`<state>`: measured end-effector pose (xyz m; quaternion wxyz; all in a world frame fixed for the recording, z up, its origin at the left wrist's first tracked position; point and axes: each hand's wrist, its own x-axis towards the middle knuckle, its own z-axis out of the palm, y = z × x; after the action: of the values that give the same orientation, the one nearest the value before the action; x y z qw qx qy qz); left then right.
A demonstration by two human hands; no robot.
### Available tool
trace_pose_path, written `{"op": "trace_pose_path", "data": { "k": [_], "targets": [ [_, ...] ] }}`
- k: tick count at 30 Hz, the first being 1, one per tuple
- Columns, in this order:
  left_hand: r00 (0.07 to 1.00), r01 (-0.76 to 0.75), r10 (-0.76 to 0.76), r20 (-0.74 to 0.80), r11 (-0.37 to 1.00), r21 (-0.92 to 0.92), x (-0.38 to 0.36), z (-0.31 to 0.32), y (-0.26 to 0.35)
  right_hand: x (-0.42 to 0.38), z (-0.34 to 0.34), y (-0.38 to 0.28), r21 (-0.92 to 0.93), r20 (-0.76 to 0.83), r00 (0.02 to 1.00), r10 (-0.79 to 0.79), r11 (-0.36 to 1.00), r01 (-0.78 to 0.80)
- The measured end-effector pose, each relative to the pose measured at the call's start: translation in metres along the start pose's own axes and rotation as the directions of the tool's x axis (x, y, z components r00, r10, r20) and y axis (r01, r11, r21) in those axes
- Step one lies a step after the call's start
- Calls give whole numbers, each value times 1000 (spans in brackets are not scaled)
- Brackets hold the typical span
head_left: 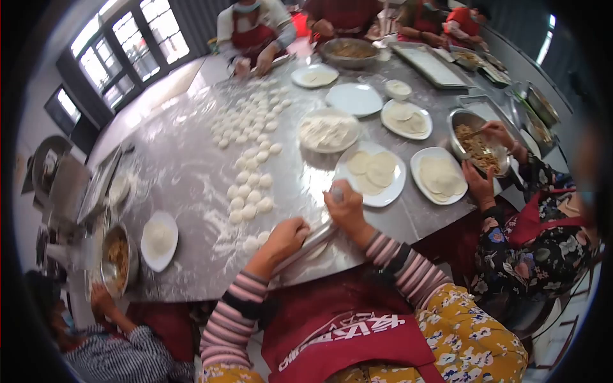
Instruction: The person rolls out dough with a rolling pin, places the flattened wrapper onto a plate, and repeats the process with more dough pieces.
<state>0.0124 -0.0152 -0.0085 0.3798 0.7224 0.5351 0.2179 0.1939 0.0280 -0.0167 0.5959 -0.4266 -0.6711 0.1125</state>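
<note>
My right hand (345, 207) is closed around a grey metal rolling pin (313, 242), whose end sticks out above the fist. The pin slants down to the left, close to the table's near edge. Beside it, my left hand (288, 236) is closed with the fingers curled down; what they hold is hidden. Part of a pale flat dough piece (317, 251) shows under the pin. Small dough pieces (249, 203) lie left of my hands and stretch far up the floured table. Beyond my right hand stands a white plate (394, 191) of round dough wrappers (371, 171).
A flour bowl (329, 133) stands ahead, with more plates (355, 100) around it. At right, a co-worker's hands (482, 182) are at a bowl of filling (477, 150). Another person at left has a filling bowl (118, 258) near a plate (159, 241). Several people work across the table.
</note>
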Motion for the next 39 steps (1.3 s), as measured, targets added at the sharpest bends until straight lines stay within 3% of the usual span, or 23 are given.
{"op": "trace_pose_path", "data": {
  "k": [1, 3, 5, 7, 8, 12, 13, 15, 16, 18, 20, 22, 23, 25, 27, 29, 30, 31, 33, 34, 36, 37, 39],
  "targets": [
    [999, 19, -18, 32, 999, -29, -4, -2, 5, -8, -7, 1, -4, 24, 1000, 7, 1000, -7],
    [981, 66, -80, 175, 995, 81, -8, -8, 21, -22, -32, -4, -20, 33, 994, -103, 994, 104],
    [977, 81, -80, 198, 997, 2, 1, -4, 19, -41, -54, -19, 27, 73, 997, -17, 1000, 15],
    [960, 113, -28, 277, 949, -295, 14, 1, 25, -52, -67, -30, 54, 110, 994, 30, 998, -36],
    [960, 104, -37, 276, 968, -230, 27, 1, 36, -53, -70, -32, 137, 98, 992, 83, 986, -96],
    [990, 47, 35, 135, 825, -563, 99, 18, 51, -41, -69, -34, 176, 88, 995, 44, 983, -59],
    [992, 115, -72, 106, 867, -484, 109, 11, 54, -40, -68, -32, 182, 96, 995, 42, 981, -59],
    [995, 41, -70, -72, 936, -349, 116, 1, 38, -42, -66, -28, 195, 110, 992, 69, 977, -89],
    [991, 73, -105, -79, 940, -333, 110, -10, 32, -43, -66, -27, 205, 117, 990, 73, 974, -96],
    [976, 95, -160, -146, 922, -375, 81, -35, 21, -43, -68, -27, 160, 97, 995, 28, 986, -44],
    [951, 117, -199, -238, 940, -321, 44, -58, 3, -49, -65, -17, 9, 99, 982, -158, 987, 158],
    [916, 147, -200, -348, 974, -172, -4, -82, -11, -48, -66, -20, 17, 125, 987, -98, 995, 96],
    [900, 179, -231, -370, 969, -171, -26, -89, -19, -44, -65, -25, 119, 86, 996, -15, 993, 5],
    [864, 458, -402, -303, 877, 145, -66, -95, -31, -41, -65, -27, 143, 83, 996, 20, 989, -31],
    [854, 504, -451, -259, 841, 198, -88, -88, -40, -40, -65, -31, 127, 70, 997, 33, 991, -41],
    [877, 459, -383, -289, 845, 273, -91, -72, -42, -39, -63, -33, 120, 65, 997, 33, 992, -40],
    [894, 370, -251, -372, 881, 295, -85, -61, -53, -39, -63, -33, 113, 55, 998, 41, 992, -47],
    [894, 365, -248, -372, 885, 288, -76, -52, -59, -41, -62, -32, 107, 58, 998, 36, 993, -42],
    [887, 197, -39, -460, 933, 301, -49, -36, -60, -46, -60, -27, 127, 56, 993, 102, 986, -108],
    [889, 184, -31, -457, 938, 292, -37, -30, -54, -46, -60, -27, 113, 54, 994, 96, 988, -101],
    [872, 47, 190, -451, 885, 463, -12, -23, -40, -44, -60, -29, 106, 53, 993, 106, 988, -111],
    [871, 32, 198, -450, 890, 454, -4, -22, -33, -44, -61, -30, 90, 50, 994, 101, 990, -105],
    [953, 35, 84, -291, 924, 381, 8, -22, -18, -44, -61, -31, 91, 61, 991, 117, 988, -122]
  ]
}}
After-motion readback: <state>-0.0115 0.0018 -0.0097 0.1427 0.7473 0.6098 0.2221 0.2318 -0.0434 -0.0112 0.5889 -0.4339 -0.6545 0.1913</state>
